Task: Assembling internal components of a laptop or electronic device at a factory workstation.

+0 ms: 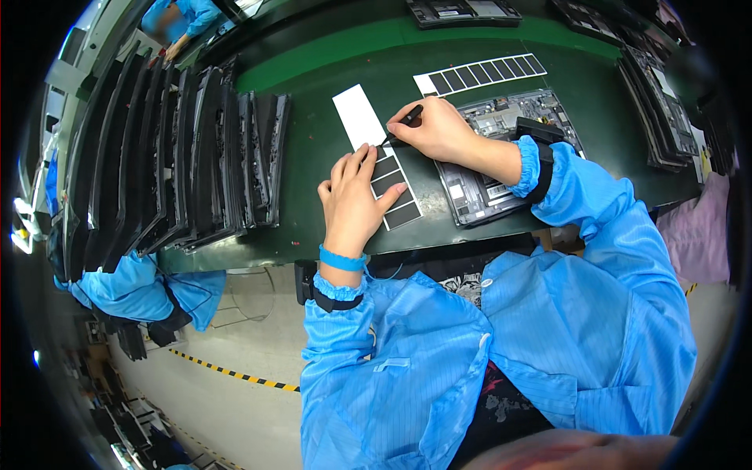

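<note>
My left hand (352, 200) lies flat on a white strip of black rectangular stickers (404, 215), fingers apart and thumb on one sticker. Closed around a slim black pen-like tool (411, 115), my right hand (442, 131) brings the thin tip down at the strip, close to my left fingertips. I cannot make out whether the tool is a pen or tweezers. The strip's bare white end (359, 113) stretches away beyond my fingers. Under my right wrist sits an opened laptop base (478, 192) with its inner parts showing, partly covered by my forearm.
A second strip of black stickers (486, 74) lies beyond the laptop base. Many laptop parts stand in a long row (168, 157) on the left. Stacked laptop bases (658, 110) are at the right, another base (464, 11) at the far edge. A co-worker's blue sleeve (197, 16) shows far left.
</note>
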Available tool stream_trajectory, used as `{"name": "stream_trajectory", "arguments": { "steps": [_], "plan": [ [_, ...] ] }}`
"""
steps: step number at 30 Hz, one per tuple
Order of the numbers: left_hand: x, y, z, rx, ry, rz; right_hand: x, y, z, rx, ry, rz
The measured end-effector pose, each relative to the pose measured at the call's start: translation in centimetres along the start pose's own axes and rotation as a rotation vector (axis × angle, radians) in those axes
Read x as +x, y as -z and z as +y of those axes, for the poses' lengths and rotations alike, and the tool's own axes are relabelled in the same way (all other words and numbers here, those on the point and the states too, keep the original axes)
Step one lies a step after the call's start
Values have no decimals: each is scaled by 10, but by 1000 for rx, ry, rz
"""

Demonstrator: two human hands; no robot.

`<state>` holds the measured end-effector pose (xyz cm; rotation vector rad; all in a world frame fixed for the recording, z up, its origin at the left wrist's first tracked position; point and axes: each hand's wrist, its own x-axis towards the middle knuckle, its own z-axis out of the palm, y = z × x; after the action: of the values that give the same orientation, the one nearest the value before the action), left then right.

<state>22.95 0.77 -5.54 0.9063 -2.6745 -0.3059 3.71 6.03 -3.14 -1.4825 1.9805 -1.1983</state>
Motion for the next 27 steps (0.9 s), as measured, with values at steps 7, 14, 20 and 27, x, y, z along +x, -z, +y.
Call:
{"name": "stream_trajectory", "arguments": {
  "steps": [7, 14, 20, 27],
  "plan": [
    [9, 9, 4, 74, -38, -79, 2, 23, 11, 463, 15, 2],
    [21, 26, 49, -162, -287, 79, -38, 134, 54, 498, -141, 87],
    [26, -6, 84, -260, -522, -122, -47, 129, 67, 619, -221, -26],
    [28, -4, 92, -216, -479, -223, -46, 128, 67, 558, -265, -70]
  ]
}}
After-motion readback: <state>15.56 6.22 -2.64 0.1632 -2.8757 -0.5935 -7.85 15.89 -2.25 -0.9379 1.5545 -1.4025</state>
